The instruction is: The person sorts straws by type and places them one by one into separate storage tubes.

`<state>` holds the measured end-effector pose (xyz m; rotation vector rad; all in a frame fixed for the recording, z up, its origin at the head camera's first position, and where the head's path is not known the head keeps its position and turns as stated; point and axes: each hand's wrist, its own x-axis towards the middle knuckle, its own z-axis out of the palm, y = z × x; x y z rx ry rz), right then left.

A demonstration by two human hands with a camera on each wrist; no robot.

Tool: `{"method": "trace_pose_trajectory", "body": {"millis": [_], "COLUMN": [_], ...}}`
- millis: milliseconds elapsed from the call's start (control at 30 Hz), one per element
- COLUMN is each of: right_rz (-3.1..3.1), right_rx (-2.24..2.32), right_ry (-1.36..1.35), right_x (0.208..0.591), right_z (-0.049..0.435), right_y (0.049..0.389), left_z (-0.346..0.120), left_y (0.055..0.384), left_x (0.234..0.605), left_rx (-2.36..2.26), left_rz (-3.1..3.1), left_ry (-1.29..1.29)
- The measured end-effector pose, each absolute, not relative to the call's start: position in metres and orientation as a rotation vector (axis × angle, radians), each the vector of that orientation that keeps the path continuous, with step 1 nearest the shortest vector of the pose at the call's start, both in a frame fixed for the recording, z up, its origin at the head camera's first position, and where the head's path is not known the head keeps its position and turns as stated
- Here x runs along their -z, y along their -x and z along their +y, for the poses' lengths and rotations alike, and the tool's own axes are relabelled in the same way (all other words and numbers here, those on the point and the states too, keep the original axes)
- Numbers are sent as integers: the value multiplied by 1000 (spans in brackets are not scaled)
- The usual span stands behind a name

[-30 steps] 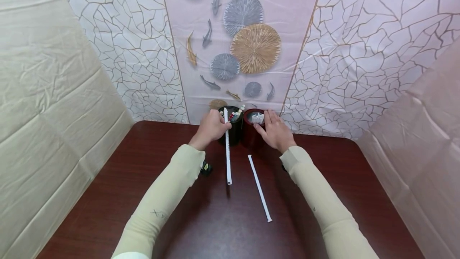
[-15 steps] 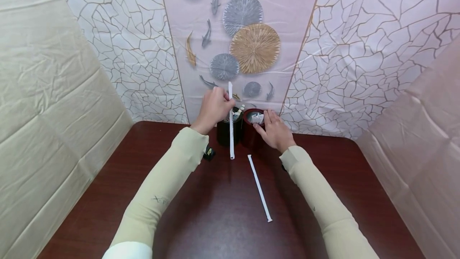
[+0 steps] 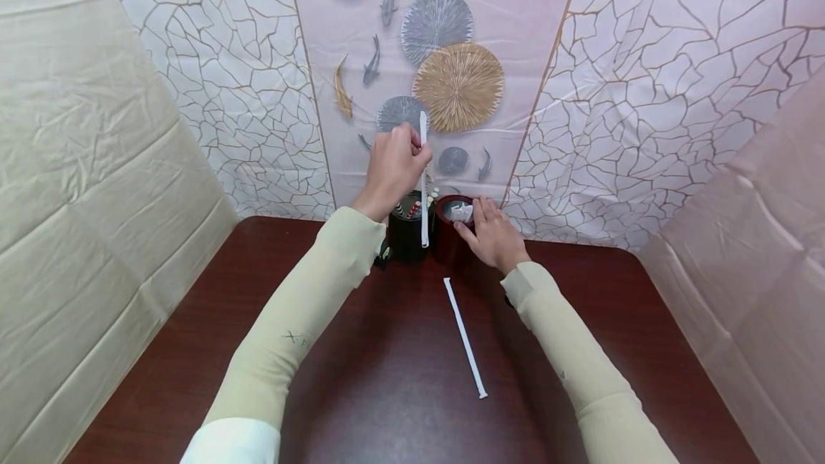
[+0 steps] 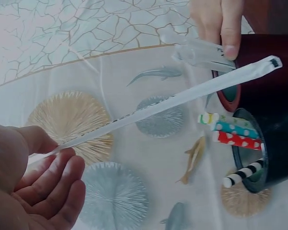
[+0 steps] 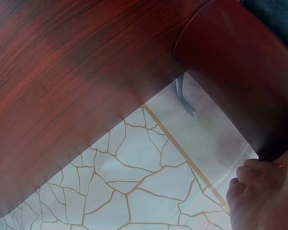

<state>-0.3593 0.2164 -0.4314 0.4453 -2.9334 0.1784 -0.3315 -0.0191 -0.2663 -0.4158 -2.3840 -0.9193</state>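
Observation:
My left hand pinches a white paper-wrapped straw between thumb and fingers, raised above a black cup. The straw slants downward, its lower end overlapping the black cup in the head view. Patterned paper straws, dotted, hearted and striped, stick out of that cup's mouth. A dark red cup stands right beside it, with white wrapped straws inside. Against the red cup's right rim rests my right hand, fingers fairly straight and thumb toward the front.
Another wrapped straw lies on the dark red-brown table, in front of the cups. A patterned cloth backdrop rises directly behind the cups. Pale fabric walls flank the table.
My left hand has risen from the black cup's rim, lifting the wrapped straw upward and slightly right. The right hand, both cups and the straw on the table stay put.

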Motion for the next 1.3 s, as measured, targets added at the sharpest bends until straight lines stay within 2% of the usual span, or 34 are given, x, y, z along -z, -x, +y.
{"method": "trace_pose_trajectory", "body": {"millis": [367, 600, 1300], "right_rz": [-2947, -2932, -2943], "right_rx": [-184, -192, -170], "right_ry": [-434, -431, -434], "right_x": [432, 432, 432], "right_z": [217, 218, 218], "right_y": [361, 361, 359], "left_z": [-6, 4, 23], "left_y": [335, 342, 363], "left_x": [246, 246, 310], "left_rx": [869, 866, 836], "left_rz": [-2278, -2226, -2242], "left_ry": [448, 468, 509]}}
